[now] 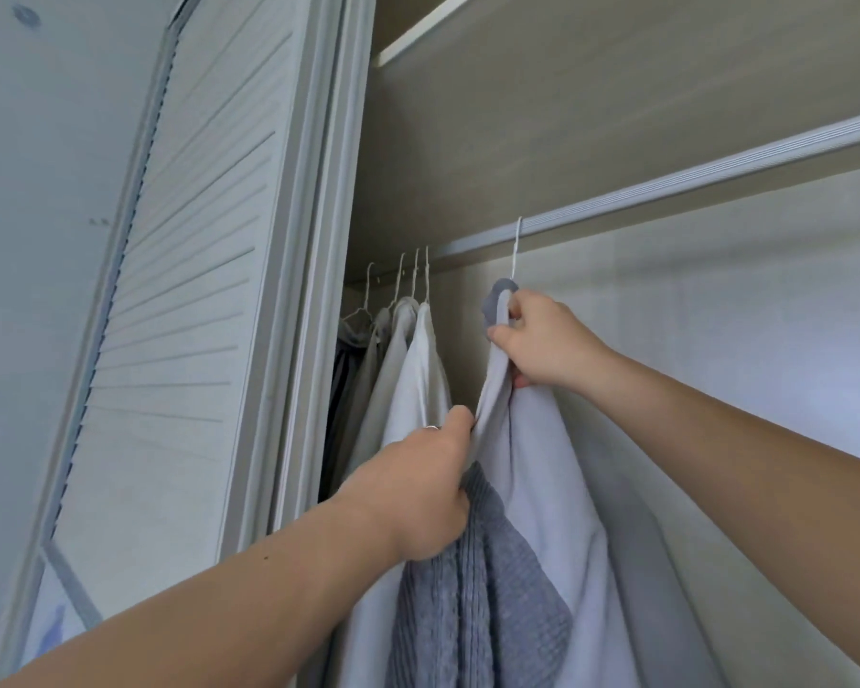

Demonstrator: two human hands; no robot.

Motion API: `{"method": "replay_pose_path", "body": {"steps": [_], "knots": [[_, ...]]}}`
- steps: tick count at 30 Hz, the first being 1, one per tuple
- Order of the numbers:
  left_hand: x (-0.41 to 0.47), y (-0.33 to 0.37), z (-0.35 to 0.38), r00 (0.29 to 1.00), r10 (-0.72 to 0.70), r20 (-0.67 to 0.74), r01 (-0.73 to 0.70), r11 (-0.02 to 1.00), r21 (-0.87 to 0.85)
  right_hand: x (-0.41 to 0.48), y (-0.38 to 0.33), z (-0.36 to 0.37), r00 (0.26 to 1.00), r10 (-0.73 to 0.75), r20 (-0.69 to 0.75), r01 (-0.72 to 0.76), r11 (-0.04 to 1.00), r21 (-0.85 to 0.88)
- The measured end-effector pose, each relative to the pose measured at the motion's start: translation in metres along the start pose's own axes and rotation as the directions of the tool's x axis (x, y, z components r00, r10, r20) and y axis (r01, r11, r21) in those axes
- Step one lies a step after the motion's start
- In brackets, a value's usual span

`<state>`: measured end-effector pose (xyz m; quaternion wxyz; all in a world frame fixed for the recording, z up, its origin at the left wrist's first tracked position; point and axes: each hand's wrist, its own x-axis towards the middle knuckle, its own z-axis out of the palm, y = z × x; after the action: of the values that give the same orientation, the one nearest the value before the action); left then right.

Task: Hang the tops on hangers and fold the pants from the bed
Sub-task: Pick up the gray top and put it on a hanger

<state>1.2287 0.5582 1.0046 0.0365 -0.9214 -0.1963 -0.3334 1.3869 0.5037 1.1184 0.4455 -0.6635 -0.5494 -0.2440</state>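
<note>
Hanging inside the wardrobe: a pale lilac top (542,464) on a white wire hanger (516,250), hooked over the grooved metal rail (691,183). Long axis straight down, collar at the top by the hook, lower end cut off by the bottom edge of the view. Turned edge-on, folds of cloth running downward, with a blue ribbed panel (467,588) showing low in the middle.

Right hand (542,340) up at the collar just under the hook — thumb on the near side, fingers curled round the far side, pinching the cloth at the neck. Left hand (428,489) lower, fist closed round a fold of the top's near edge, a ring (432,428) on one finger.

Just to the left along the same rail, a tight row of pale shirts (413,369) on wire hangers, hooks (415,270) side by side, the nearest one touching the left hand. Darker cloth behind them, too shadowed to tell apart. Further left, a slatted sliding door (180,290), pulled aside. Overhead, the white front edge of a shelf (418,37). Behind the top, the plain back wall (716,315) of the wardrobe, with bare rail running off to the right.
</note>
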Motion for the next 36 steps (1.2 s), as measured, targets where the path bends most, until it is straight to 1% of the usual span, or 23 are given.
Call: {"method": "replay_pose_path", "body": {"steps": [4,9,15,21,23,26,28,32,34,36], "knots": [[-0.002,-0.013,-0.004,0.998,-0.066,-0.01,0.066,0.997,0.04,0.014,-0.001,0.022,0.999,-0.049,0.022,0.048,0.998,0.048],[-0.002,-0.025,-0.002,0.991,-0.132,0.017,0.13,0.988,0.083,0.033,0.002,0.048,0.995,-0.087,0.049,0.087,0.996,0.012],[-0.001,-0.032,0.0,0.977,-0.212,0.018,0.207,0.969,0.134,0.054,0.005,0.071,0.993,-0.06,0.102,0.051,0.995,0.091],[-0.003,-0.032,0.003,0.966,-0.258,0.019,0.251,0.953,0.169,0.059,0.018,0.084,0.993,-0.062,0.097,0.049,0.99,0.131],[-0.007,-0.031,0.004,0.965,-0.262,0.018,0.255,0.952,0.169,0.052,0.025,0.084,0.991,-0.097,0.093,0.083,0.986,0.146],[-0.017,-0.03,0.002,0.965,-0.261,0.015,0.256,0.956,0.147,0.028,0.028,0.081,0.982,-0.159,0.098,0.135,0.967,0.216],[-0.03,-0.028,-0.004,0.971,-0.24,-0.011,0.239,0.966,0.097,0.004,0.025,0.081,0.967,-0.238,0.088,0.207,0.94,0.271],[-0.077,-0.027,-0.021,0.971,-0.2,-0.129,0.204,0.979,0.023,-0.055,0.007,0.08,0.906,-0.419,0.062,0.385,0.874,0.296],[-0.114,-0.027,-0.027,0.953,-0.23,-0.197,0.241,0.97,0.029,-0.088,-0.008,0.082,0.878,-0.467,0.104,0.421,0.858,0.296],[-0.159,-0.028,-0.03,0.927,-0.287,-0.241,0.311,0.948,0.067,-0.123,-0.026,0.086,0.84,-0.516,0.169,0.46,0.842,0.281]]}}
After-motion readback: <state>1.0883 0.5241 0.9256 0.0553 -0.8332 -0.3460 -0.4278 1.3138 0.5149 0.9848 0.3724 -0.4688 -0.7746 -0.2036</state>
